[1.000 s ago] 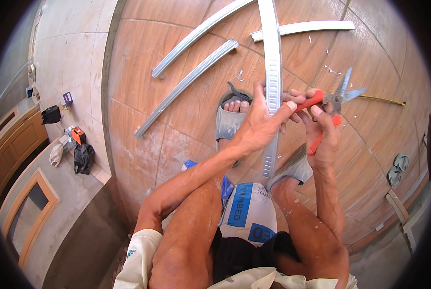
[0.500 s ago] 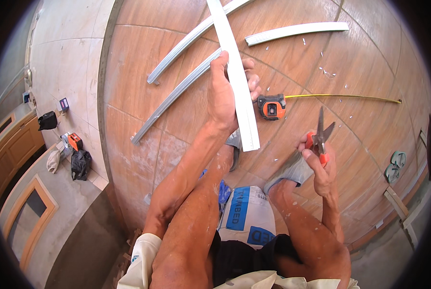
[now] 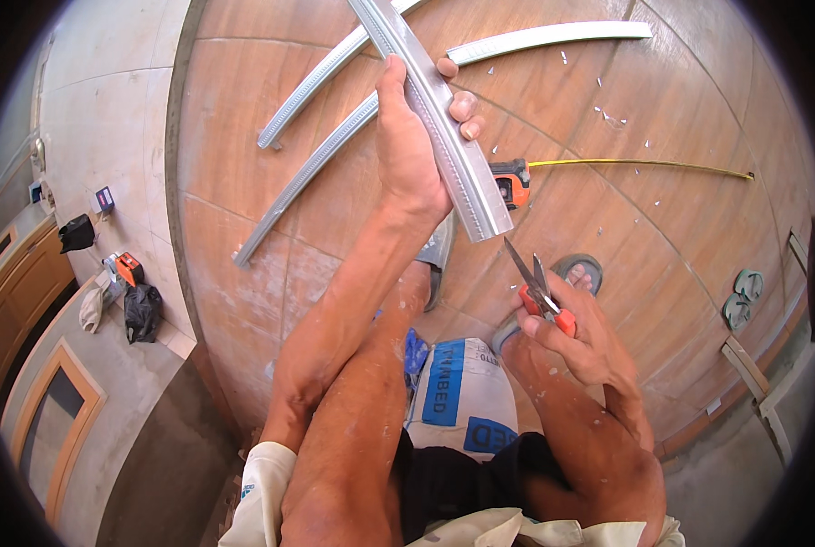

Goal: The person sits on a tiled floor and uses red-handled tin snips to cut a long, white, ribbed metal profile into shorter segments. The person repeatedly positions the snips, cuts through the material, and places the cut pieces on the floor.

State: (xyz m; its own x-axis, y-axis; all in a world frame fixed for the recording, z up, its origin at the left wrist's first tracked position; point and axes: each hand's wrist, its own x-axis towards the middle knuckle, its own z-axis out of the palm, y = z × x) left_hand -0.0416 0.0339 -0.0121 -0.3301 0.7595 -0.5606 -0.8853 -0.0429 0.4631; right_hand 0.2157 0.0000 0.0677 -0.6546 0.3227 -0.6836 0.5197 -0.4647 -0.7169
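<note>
Head view: nearest, a white and blue sack [image 3: 469,387] stands between the person's bare, paint-flecked legs. Just beyond the right knee, the right hand [image 3: 582,333] is closed round the red handles of a pair of metal snips [image 3: 541,290], whose blades are parted and point up and to the left. Their tips lie just beside the lower end of a silvery metal channel [image 3: 451,150]; whether they touch it, I cannot tell. The left hand [image 3: 414,155] grips that channel partway along, thumb on its left edge and fingertips showing past its right one, so the piece slants up and leftward above the floor [image 3: 353,228] of wood-look tiles. Partly behind the channel sits an orange and black tape measure [image 3: 514,187], its yellow blade [image 3: 640,164] drawn out to the right. Farther up, two ribbed metal strips [image 3: 303,173] lie slanting on the left, with a paler strip [image 3: 553,39] on the right and small bright scraps [image 3: 608,118] scattered below it. Off to the far right rest green slippers [image 3: 743,299]; well apart on the left, a black plastic bag [image 3: 141,312] lies beside an orange object [image 3: 129,267].
</note>
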